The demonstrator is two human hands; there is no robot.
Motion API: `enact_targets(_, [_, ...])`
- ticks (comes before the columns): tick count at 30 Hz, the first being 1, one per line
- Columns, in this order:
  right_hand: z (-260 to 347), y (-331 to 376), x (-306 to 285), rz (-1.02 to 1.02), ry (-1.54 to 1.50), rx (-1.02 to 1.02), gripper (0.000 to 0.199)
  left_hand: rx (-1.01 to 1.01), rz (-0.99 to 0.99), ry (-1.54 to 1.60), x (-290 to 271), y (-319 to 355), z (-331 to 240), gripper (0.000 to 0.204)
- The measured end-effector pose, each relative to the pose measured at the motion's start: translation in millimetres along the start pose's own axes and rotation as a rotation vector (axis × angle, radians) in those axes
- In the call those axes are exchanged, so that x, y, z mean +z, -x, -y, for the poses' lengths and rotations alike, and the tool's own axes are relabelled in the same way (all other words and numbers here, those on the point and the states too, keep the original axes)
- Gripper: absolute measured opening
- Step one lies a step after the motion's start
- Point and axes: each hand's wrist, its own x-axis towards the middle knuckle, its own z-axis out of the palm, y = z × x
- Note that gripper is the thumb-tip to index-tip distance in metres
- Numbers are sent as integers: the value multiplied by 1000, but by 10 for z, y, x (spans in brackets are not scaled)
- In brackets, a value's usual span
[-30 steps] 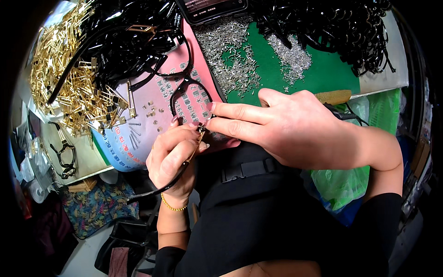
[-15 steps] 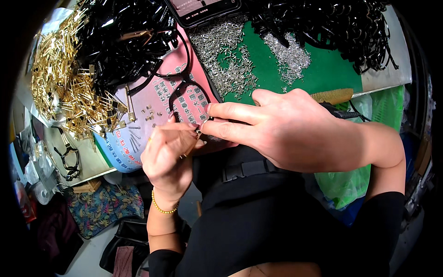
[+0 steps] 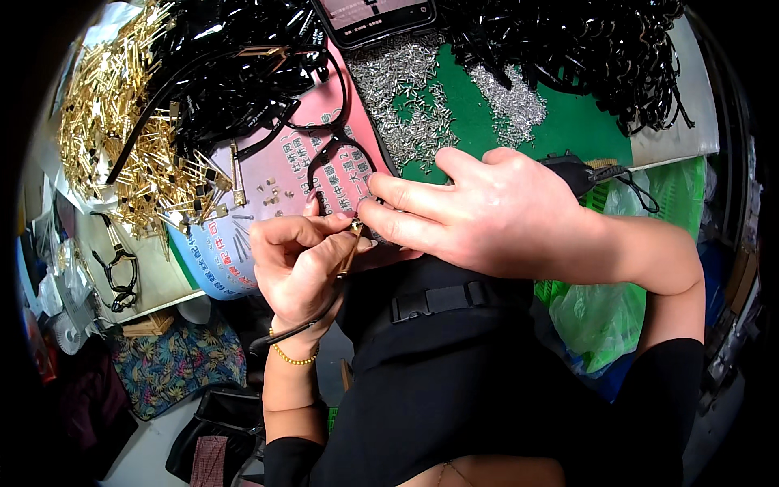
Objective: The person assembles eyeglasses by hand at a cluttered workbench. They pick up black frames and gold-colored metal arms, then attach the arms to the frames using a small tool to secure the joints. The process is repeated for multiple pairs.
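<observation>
1. Half a second ago the left hand (image 3: pixel 300 260) largely hid the temple arm (image 3: pixel 308 323); now its gold section shows near the fingertips and its black tip trails past the wrist
2. The left hand pinches the temple arm by its gold section, thumb and fingers closed together
3. The right hand (image 3: pixel 487 215) keeps two fingers stretched to the near end of the black glasses frame (image 3: pixel 333 140); its thumb is hidden, so I cannot tell whether it grasps anything
4. The glasses frame lies over the printed sheet (image 3: pixel 264 166), its near end between the two hands; the change gives a better view of the arm, but fingers cover the meeting point, so I judge the join unconfirmed
5. The green mat (image 3: pixel 576 134) offers room beyond the right hand, bounded by silver pins (image 3: pixel 410 101) and black parts (image 3: pixel 608 61)
6. Leftward, small brass bits (image 3: pixel 272 193) and the gold pile (image 3: pixel 105 146) narrow the space; the near bench edge drops toward the lap, where small pieces could fall
</observation>
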Motion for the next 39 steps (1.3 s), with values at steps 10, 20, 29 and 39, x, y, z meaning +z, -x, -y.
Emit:
enact_targets(10, [11, 26, -200, 73, -38, 97, 43, 36, -16, -124, -55, -124, -125, 23])
enact_targets(20, [-308, 739, -70, 182, -1214, 814, 26, -698, -730, -508, -1427, -172, -562, 29])
enact_targets(29, [-331, 819, 164, -110, -1203, 660, 49, -445, -752, -1352, -1859, 323, 667, 43])
enact_targets(39, [-306, 765, 60, -55, -1556, 608, 38, -2013, -453, 242, 213, 4139, 706, 32])
